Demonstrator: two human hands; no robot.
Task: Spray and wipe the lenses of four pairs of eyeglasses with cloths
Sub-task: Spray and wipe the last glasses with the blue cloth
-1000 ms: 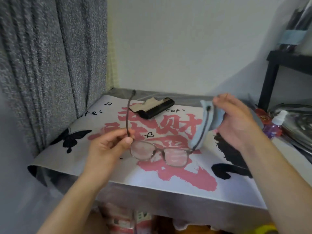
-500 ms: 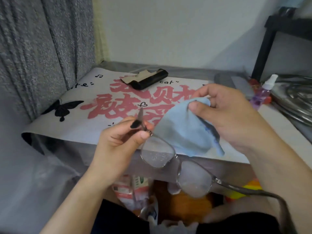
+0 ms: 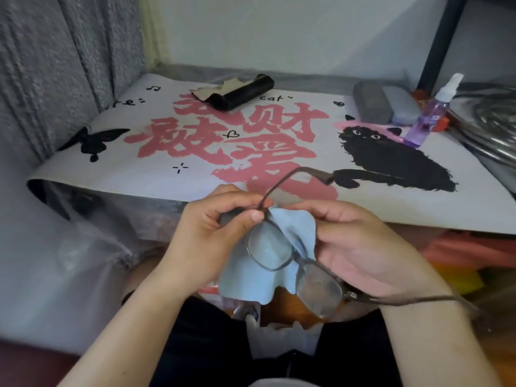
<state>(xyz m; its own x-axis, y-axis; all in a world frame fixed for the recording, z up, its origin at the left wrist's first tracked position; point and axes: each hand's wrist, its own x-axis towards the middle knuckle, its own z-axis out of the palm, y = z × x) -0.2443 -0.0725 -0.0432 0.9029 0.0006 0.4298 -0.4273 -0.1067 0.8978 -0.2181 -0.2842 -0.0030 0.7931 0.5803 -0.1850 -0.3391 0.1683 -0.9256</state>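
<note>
A pair of dark-framed eyeglasses (image 3: 296,263) with misted lenses hangs in front of the table's near edge, above my lap. My left hand (image 3: 212,233) pinches the frame at the hinge of the upper lens, one temple arm rising past it toward the table. My right hand (image 3: 360,247) holds a light blue cloth (image 3: 251,277) behind that lens; the cloth drapes down below the glasses. The other temple runs over my right wrist. A purple spray bottle (image 3: 431,115) with a white nozzle stands upright at the table's far right.
A printed mat (image 3: 167,169) with pink characters and a black cat covers the table. A black glasses case (image 3: 243,92) with a beige cloth lies at the back, two grey cases (image 3: 385,106) at the back right. Grey curtain on the left, black shelf frame (image 3: 444,40) and metal items on the right.
The glasses and both hands have come closer together and lower, off the table edge. The blue cloth now sits behind the upper lens instead of beside it. The view tilted down.
</note>
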